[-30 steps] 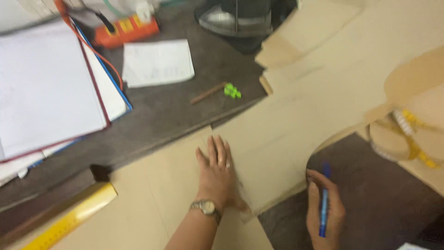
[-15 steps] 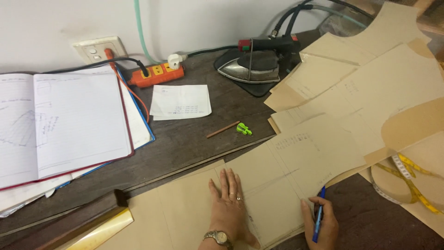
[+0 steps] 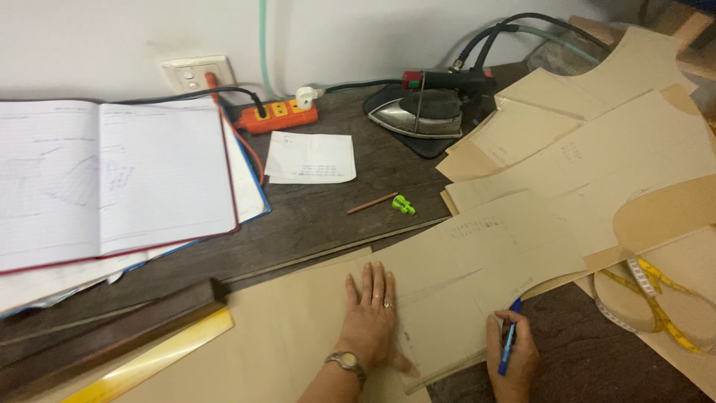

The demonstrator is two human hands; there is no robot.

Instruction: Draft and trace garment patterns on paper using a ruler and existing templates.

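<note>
Left hand (image 3: 371, 317) flat, fingers spread, on paper pattern (image 3: 477, 276); right hand (image 3: 512, 351) gripping blue pen (image 3: 509, 345).

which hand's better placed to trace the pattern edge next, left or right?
Right, probably. The right hand already grips the blue pen with its tip at the pattern piece edge. The left hand lies flat, pinning the piece to the paper beneath.
</note>
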